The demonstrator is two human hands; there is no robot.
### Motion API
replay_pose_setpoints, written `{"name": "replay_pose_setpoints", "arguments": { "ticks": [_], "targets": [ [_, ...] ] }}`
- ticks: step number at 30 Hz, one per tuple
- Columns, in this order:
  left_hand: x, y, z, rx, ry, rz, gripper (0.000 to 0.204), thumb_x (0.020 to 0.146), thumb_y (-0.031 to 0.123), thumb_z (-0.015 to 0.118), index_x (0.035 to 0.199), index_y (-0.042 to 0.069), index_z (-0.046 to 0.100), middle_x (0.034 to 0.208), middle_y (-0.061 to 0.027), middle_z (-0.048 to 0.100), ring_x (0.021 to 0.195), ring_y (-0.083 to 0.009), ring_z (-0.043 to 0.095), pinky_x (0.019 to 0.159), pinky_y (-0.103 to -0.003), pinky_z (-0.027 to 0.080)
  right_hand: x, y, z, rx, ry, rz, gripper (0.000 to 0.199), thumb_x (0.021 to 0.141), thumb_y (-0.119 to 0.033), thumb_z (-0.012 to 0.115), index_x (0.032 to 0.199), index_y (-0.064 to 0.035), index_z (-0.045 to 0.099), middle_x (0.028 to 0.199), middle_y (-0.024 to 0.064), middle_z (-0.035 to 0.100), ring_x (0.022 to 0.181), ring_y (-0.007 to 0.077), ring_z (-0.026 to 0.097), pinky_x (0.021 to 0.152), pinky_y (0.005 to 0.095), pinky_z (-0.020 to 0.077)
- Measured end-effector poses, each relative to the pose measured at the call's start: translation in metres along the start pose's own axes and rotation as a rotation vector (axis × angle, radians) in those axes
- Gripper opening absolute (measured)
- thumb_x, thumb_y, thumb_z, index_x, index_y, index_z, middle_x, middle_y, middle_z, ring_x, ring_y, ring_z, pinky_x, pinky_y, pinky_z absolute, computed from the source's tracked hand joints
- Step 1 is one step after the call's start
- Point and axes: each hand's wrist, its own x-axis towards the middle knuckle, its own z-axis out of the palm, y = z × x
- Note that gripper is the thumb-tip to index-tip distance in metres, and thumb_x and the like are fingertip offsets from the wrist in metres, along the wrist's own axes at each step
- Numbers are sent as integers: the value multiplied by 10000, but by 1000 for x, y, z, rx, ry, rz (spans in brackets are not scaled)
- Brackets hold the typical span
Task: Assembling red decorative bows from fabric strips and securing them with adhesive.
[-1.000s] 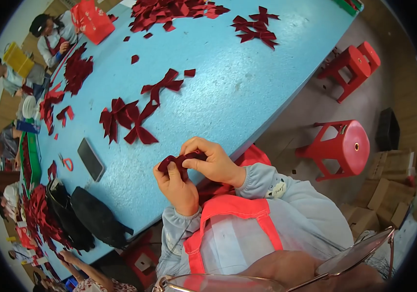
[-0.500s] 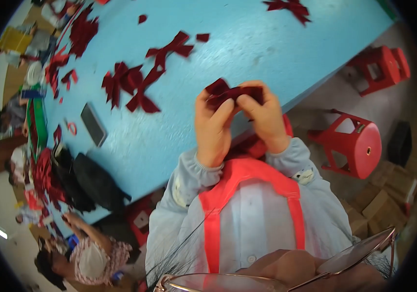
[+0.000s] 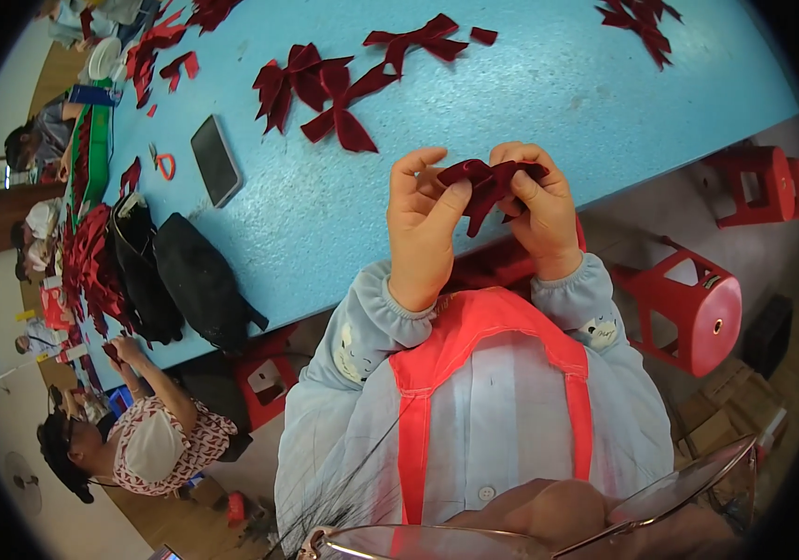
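Observation:
A dark red velvet bow (image 3: 487,187) is held up between my two hands, over the near edge of the blue table. My left hand (image 3: 424,224) pinches its left loop with the thumb in front. On the other side my right hand (image 3: 544,207) grips the right loop, thumb pressed on the cloth. A tail of the bow hangs down between the hands. Beyond them, on the table, lie more dark red bows: one (image 3: 348,105) nearest my left hand, a bunched one (image 3: 297,79) beside it, and another (image 3: 418,39) farther off.
At the left are a phone (image 3: 216,161), orange-handled scissors (image 3: 164,162) and black bags (image 3: 203,280). Red cloth pieces (image 3: 96,266) pile near a green crate (image 3: 94,154). Another person (image 3: 152,434) works at the lower left. Red stools (image 3: 698,308) stand to the right of the blue table (image 3: 306,224).
The view has shifted, so the table's things appear farther up and right. My left fingers have spread somewhat, and the bow has turned so that a tail now hangs down.

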Motion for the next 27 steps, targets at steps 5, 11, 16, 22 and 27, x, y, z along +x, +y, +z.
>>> {"name": "replay_pose_setpoints", "arguments": {
  "ticks": [5, 11, 16, 22, 27],
  "targets": [
    [-2, 31, -20, 765, -131, 462, 240, 797, -33, 568, 1020, 53, 589, 998, -113, 565, 849, -187, 579, 649, -306, 498, 6, 14, 12, -77, -31, 119, 162, 857, -111, 550, 998, -34, 534, 987, 62, 516, 619, 53, 395, 501, 182, 298],
    [6, 47, -38, 1076, -147, 646, 204, 727, -30, 631, 922, 31, 628, 990, -113, 565, 850, -207, 567, 645, -296, 482, 13, 18, 22, -168, -104, 194, 153, 852, -125, 557, 972, -32, 544, 970, 58, 512, 608, 55, 390, 499, 177, 297],
    [18, 62, -38, 1233, -272, 739, 192, 689, -32, 649, 873, 16, 620, 963, -116, 570, 800, -243, 577, 632, -303, 484, 15, 14, 23, -191, -94, 262, 156, 850, -139, 566, 962, -31, 550, 935, 39, 517, 601, 46, 384, 491, 171, 288],
    [17, 59, -28, 1207, -399, 752, 191, 679, -37, 640, 859, 17, 604, 919, -108, 578, 714, -248, 585, 596, -304, 488, 13, 0, 26, -244, -72, 350, 152, 848, -122, 556, 967, -27, 554, 797, -17, 510, 574, 25, 362, 477, 169, 268],
    [20, 59, -22, 1260, -460, 609, 193, 679, -40, 625, 859, 14, 580, 865, -100, 577, 679, -246, 590, 567, -299, 488, 14, -8, 21, -364, -95, 395, 124, 849, -98, 542, 951, -29, 560, 722, -48, 485, 555, 18, 347, 475, 169, 263]
  ]
}}
